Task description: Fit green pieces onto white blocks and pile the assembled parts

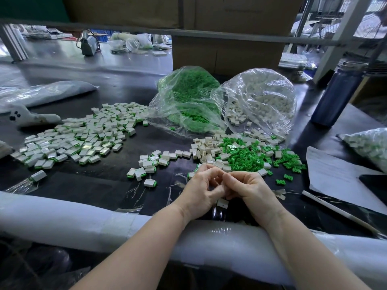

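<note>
Both hands meet fingertip to fingertip low over the dark table (100,185), parts heaped all round them.

Beyond my fingertips I see loose green pieces (249,155) mixed with bare white blocks (207,146), spilling from two clear bags, the green bag (188,99) and the white bag (261,99). Off past the left knuckles spreads the pile of assembled parts (81,135), with a few stragglers nearer in. One white block (222,203) lies just under the heels of my hands. A blue bottle (337,95) stands far right, paper (339,176) beside the right hand. My left hand (202,191) and right hand (249,189) have fingers curled inward, tips touching; I cannot tell what they pinch. Both forearms rest across a white padded roll (62,218).
</note>
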{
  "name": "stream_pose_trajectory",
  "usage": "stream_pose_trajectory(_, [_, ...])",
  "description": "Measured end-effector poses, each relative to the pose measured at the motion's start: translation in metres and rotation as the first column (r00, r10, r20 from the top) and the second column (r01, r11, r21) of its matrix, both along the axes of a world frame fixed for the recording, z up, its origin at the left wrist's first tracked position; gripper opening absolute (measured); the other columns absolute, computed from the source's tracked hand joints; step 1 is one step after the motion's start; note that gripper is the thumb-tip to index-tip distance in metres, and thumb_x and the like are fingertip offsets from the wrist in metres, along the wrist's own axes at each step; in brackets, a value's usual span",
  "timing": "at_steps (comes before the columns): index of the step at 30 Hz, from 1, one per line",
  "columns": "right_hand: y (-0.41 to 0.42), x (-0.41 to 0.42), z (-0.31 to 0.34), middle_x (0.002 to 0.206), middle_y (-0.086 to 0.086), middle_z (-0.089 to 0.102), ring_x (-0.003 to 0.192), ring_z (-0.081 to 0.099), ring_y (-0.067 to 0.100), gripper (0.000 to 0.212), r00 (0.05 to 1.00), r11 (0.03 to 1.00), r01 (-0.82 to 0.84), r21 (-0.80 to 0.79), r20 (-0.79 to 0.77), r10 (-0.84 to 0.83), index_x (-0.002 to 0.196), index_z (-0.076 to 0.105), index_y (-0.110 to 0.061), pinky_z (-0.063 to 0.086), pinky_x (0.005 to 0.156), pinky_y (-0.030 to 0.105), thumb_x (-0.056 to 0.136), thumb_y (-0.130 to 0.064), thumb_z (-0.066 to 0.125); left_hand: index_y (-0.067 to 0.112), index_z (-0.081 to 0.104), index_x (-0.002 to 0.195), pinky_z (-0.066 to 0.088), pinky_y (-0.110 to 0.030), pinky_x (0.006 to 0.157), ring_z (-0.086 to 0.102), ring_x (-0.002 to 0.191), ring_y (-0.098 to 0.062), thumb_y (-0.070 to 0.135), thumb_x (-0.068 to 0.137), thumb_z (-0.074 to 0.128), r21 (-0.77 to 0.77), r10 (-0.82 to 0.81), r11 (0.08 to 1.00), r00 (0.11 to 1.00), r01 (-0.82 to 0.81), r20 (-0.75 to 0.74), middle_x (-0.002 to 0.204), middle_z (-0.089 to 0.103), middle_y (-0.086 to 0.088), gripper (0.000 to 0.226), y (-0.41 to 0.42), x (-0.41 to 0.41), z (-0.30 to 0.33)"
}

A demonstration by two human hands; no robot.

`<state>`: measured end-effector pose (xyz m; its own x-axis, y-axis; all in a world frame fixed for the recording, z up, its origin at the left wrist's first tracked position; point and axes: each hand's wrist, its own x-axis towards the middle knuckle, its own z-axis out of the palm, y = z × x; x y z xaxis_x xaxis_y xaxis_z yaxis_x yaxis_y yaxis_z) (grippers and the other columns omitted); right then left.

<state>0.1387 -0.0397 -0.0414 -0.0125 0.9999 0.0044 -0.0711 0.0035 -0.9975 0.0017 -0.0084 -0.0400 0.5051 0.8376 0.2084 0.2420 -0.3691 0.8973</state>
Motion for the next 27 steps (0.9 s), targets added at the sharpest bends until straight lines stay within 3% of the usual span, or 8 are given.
stream_pose_trajectory(4, [0.001, 0.000, 0.000, 0.077, 0.012, 0.071, 0.067, 0.067, 0.017, 0.024, 0.993, 0.993, 0.111, 0.038, -0.031, -0.110, 0.093, 0.069, -0.001, 0.057, 0.061, 0.026, 0.079, -0.019, 0.063, 0.007, 0.065, 0.094, 0.046, -0.012, 0.079, 0.054, 0.086, -0.016, 0.013, 0.086, 0.064, -0.032, 0.087, 0.996, 0.996, -0.086, 0.031, 0.108, 0.049, -0.009, 0.010, 0.003, -0.001, -0.001])
stream_pose_trajectory(8, [-0.001, 0.005, 0.000, 0.076, 0.011, 0.069, 0.070, 0.065, 0.019, 0.004, 0.966, 0.970, 0.184, 0.160, 0.150, -0.209, 0.082, 0.068, -0.005, 0.056, 0.068, 0.033, 0.080, -0.001, 0.068, 0.001, 0.066, 0.094, 0.044, -0.008, 0.075, 0.052, 0.081, -0.014, 0.010, 0.085, 0.064, -0.033, 0.107, 0.994, 0.994, -0.106, 0.026, 0.108, 0.048, -0.008, 0.013, 0.004, 0.000, 0.000])
stream_pose_trajectory(14, [0.002, 0.004, -0.002, 0.064, -0.006, 0.062, 0.059, 0.055, 0.004, 0.015, 0.934, 0.967, 0.176, 0.186, 0.278, -0.224, 0.073, 0.064, -0.015, 0.047, 0.058, 0.018, 0.084, -0.005, 0.065, 0.004, 0.068, 0.093, 0.046, -0.013, 0.074, 0.058, 0.082, -0.016, 0.013, 0.083, 0.067, 0.015, 0.145, 0.989, 0.989, -0.144, -0.025, 0.097, 0.056, -0.001, 0.013, 0.004, 0.000, -0.003])
stream_pose_trajectory(16, [0.003, 0.006, -0.003, 0.058, -0.010, 0.059, 0.054, 0.051, 0.002, 0.016, 0.929, 0.956, 0.226, 0.189, 0.253, -0.270, 0.072, 0.063, -0.016, 0.045, 0.054, 0.018, 0.087, -0.011, 0.063, 0.011, 0.068, 0.093, 0.045, -0.010, 0.071, 0.058, 0.078, -0.011, 0.014, 0.084, 0.066, 0.031, 0.263, 0.964, 0.964, -0.263, -0.020, 0.087, 0.060, 0.006, 0.010, 0.006, -0.002, -0.005])
stream_pose_trajectory(19, [0.002, 0.009, -0.005, 0.056, -0.011, 0.058, 0.055, 0.049, 0.003, 0.015, 0.905, 0.934, 0.299, 0.196, 0.254, -0.343, 0.070, 0.063, -0.017, 0.045, 0.056, 0.021, 0.085, -0.014, 0.066, 0.017, 0.066, 0.101, 0.041, -0.001, 0.065, 0.058, 0.077, -0.007, 0.015, 0.086, 0.064, 0.051, 0.525, 0.850, 0.851, -0.524, -0.017, 0.084, 0.063, 0.008, 0.015, 0.012, -0.009, -0.008])
stream_pose_trajectory(21, [0.002, 0.009, -0.005, 0.059, -0.008, 0.058, 0.056, 0.049, 0.006, 0.014, 0.895, 0.929, 0.315, 0.194, 0.266, -0.359, 0.070, 0.064, -0.016, 0.045, 0.057, 0.023, 0.083, -0.014, 0.067, 0.016, 0.065, 0.106, 0.039, -0.002, 0.067, 0.057, 0.085, -0.012, 0.013, 0.089, 0.060, 0.080, 0.637, 0.770, 0.769, -0.633, -0.049, 0.090, 0.063, 0.003, 0.018, 0.015, -0.012, -0.010])
stream_pose_trajectory(23, [0.002, 0.009, -0.005, 0.061, -0.004, 0.058, 0.056, 0.049, 0.007, 0.014, 0.893, 0.929, 0.319, 0.186, 0.268, -0.361, 0.069, 0.064, -0.016, 0.045, 0.057, 0.023, 0.083, -0.013, 0.068, 0.016, 0.064, 0.112, 0.041, -0.019, 0.082, 0.052, 0.100, -0.021, 0.011, 0.092, 0.054, 0.142, 0.674, 0.739, 0.726, -0.658, -0.140, 0.104, 0.061, -0.005, 0.023, 0.018, -0.013, -0.012])
stream_pose_trajectory(27, [0.002, 0.009, -0.005, 0.060, -0.004, 0.057, 0.053, 0.048, 0.002, 0.015, 0.889, 0.930, 0.324, 0.174, 0.279, -0.362, 0.068, 0.063, -0.015, 0.044, 0.055, 0.017, 0.083, -0.010, 0.068, 0.026, 0.049, 0.132, 0.026, -0.030, 0.101, 0.030, 0.124, -0.022, 0.018, 0.095, 0.045, 0.248, 0.615, 0.787, 0.692, -0.565, -0.377, 0.134, 0.041, -0.001, 0.038, 0.018, -0.009, -0.014])
